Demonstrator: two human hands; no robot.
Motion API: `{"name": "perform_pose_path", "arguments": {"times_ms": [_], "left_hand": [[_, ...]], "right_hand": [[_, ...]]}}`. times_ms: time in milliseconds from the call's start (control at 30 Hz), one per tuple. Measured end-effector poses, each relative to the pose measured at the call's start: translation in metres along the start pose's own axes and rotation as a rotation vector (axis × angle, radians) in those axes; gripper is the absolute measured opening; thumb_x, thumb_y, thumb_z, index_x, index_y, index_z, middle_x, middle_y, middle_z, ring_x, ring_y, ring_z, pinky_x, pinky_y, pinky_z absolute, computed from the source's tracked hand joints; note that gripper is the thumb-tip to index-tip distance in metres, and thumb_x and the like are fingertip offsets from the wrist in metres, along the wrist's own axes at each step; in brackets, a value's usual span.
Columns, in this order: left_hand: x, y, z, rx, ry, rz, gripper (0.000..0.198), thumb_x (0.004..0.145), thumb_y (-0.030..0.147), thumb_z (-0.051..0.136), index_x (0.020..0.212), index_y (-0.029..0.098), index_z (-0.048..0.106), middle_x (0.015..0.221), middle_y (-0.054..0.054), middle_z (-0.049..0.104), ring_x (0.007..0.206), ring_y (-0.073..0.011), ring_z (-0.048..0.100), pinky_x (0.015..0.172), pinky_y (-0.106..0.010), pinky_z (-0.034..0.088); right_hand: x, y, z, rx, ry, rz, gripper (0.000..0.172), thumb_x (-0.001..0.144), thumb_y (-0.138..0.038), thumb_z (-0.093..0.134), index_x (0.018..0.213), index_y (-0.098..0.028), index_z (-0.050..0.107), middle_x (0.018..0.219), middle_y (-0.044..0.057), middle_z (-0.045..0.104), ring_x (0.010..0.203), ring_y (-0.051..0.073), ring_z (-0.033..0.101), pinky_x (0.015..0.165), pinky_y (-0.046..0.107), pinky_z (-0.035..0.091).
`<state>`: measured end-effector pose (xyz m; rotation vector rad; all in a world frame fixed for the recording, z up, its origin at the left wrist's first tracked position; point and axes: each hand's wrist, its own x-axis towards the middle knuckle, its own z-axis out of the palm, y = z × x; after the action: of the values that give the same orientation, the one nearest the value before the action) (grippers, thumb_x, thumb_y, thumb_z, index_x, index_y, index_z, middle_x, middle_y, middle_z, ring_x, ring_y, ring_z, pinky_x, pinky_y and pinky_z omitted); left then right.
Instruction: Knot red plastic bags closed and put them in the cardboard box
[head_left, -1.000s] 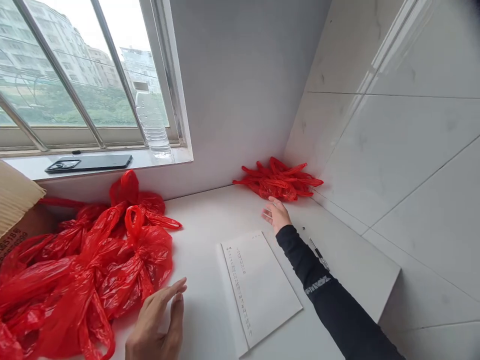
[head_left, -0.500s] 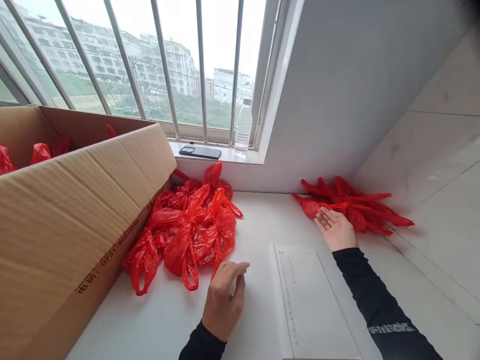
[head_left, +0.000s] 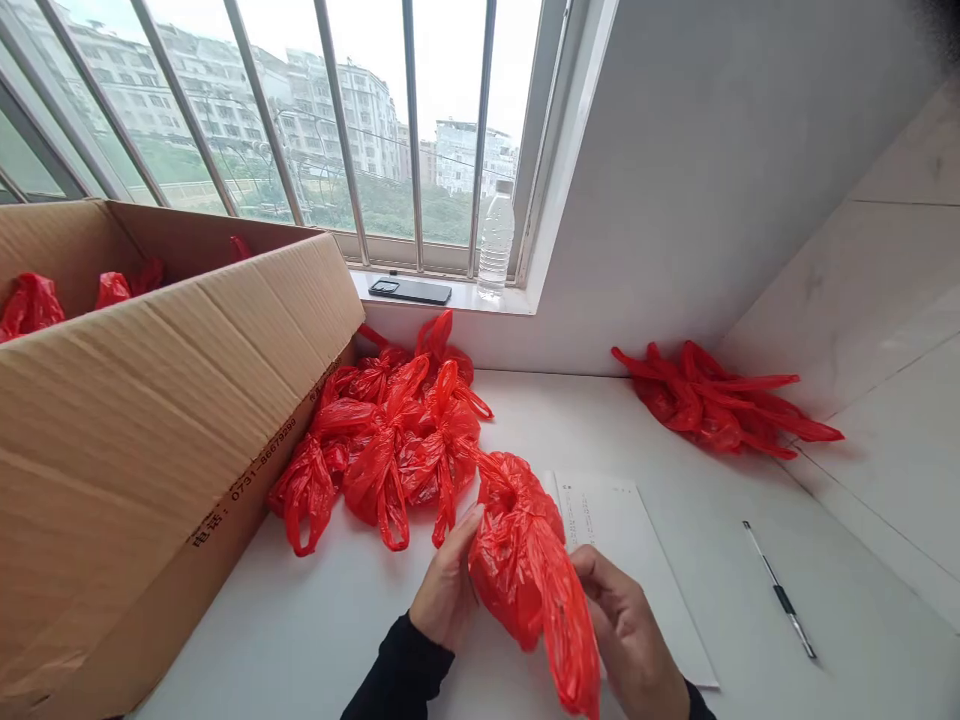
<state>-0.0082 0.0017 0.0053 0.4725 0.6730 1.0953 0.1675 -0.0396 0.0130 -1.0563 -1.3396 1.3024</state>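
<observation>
Between my two hands, in the head view, is a filled red plastic bag (head_left: 517, 560), its top gathered and a long handle loop hanging toward me. My left hand (head_left: 450, 580) is closed on the bag's left side. At its right side, my right hand (head_left: 626, 620) has bent fingers pinching the bag near the handle. What the bag contains is hidden. Under it and partly covered lies an open notebook (head_left: 645, 580) with handwritten lines. To the left, several tied red bags (head_left: 382, 460) are heaped against the cardboard box.
A large cardboard box (head_left: 187, 400) with more red bags inside stands at left. At the back right lies another pile of red bags (head_left: 712, 400). A pen (head_left: 780, 590) rests right of the notebook. A phone (head_left: 411, 290) and a water bottle (head_left: 496, 240) are on the windowsill.
My right hand has come back from the right-hand pile to the middle. A red bag is now held between both hands over the notebook. The pen has come into view.
</observation>
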Motion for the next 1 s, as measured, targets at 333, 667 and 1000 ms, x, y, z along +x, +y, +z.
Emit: {"name": "perform_pose_path", "arguments": {"times_ms": [333, 667, 1000], "left_hand": [[0.003, -0.004, 0.000, 0.253, -0.113, 0.074, 0.042, 0.088, 0.043, 0.060, 0.124, 0.021, 0.061, 0.117, -0.008, 0.069, 0.119, -0.0285, 0.058, 0.103, -0.040, 0.044], [0.010, -0.007, -0.002, 0.571, -0.100, 0.116, 0.045, 0.086, 0.046, 0.062, 0.123, 0.020, 0.060, 0.114, -0.009, 0.069, 0.108, -0.0280, 0.062, 0.093, -0.036, 0.048], [0.008, -0.010, 0.006, 0.443, 0.128, 0.089, 0.047, 0.088, 0.058, 0.052, 0.102, 0.016, 0.070, 0.089, -0.006, 0.075, 0.089, -0.0251, 0.067, 0.074, -0.031, 0.054]], "right_hand": [[0.055, 0.019, -0.011, 0.206, 0.002, 0.058, 0.036, 0.091, -0.050, 0.057, 0.113, -0.022, 0.061, 0.099, 0.005, 0.068, 0.085, 0.019, 0.064, 0.075, 0.030, 0.052], [0.049, 0.017, -0.027, 0.193, -0.045, 0.061, 0.032, 0.088, -0.043, 0.065, 0.110, -0.021, 0.066, 0.100, 0.006, 0.071, 0.090, 0.020, 0.065, 0.083, 0.032, 0.052], [0.049, 0.020, -0.028, 0.240, 0.070, 0.074, 0.031, 0.089, -0.045, 0.061, 0.105, -0.019, 0.068, 0.086, 0.003, 0.071, 0.070, 0.016, 0.062, 0.070, 0.029, 0.051]]}}
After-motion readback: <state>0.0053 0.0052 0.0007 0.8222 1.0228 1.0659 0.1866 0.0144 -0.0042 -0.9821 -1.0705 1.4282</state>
